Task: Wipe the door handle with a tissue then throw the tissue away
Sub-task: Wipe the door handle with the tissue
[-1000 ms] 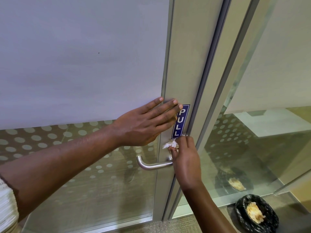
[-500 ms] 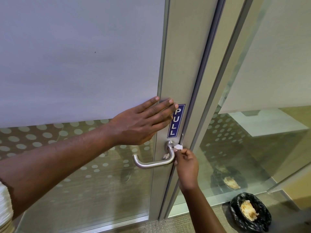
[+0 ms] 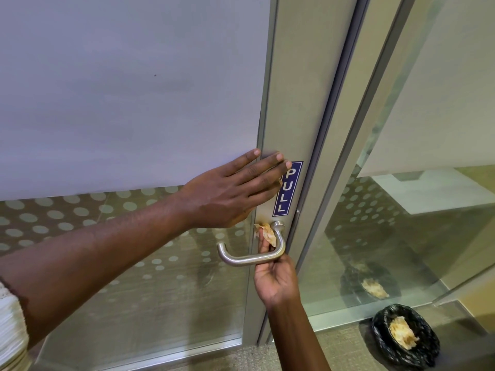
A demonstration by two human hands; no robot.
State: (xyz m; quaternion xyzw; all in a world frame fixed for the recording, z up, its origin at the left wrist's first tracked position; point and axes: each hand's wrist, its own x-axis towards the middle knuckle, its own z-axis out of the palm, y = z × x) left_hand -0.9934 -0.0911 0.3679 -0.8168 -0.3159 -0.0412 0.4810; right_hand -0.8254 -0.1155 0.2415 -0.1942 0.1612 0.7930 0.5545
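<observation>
A brushed metal lever door handle (image 3: 241, 258) sticks out from the door's grey metal stile (image 3: 300, 103), below a blue PULL sign (image 3: 288, 188). My right hand (image 3: 276, 277) reaches up from below, behind the lever. It pinches a crumpled, stained tissue (image 3: 267, 232) against the stile, left of the handle's neck. My left hand (image 3: 235, 191) lies flat with straight fingers on the door, just above the handle.
A bin lined with a black bag (image 3: 405, 341) stands on the carpet at lower right, with crumpled tissue inside. Its reflection shows in the fixed glass panel (image 3: 401, 223) to the right of the door. The door's glass has a frosted upper part and dots.
My right hand has moved the tissue from the right side of the handle's neck down and around to its left, behind the lever. My left hand has stayed in place.
</observation>
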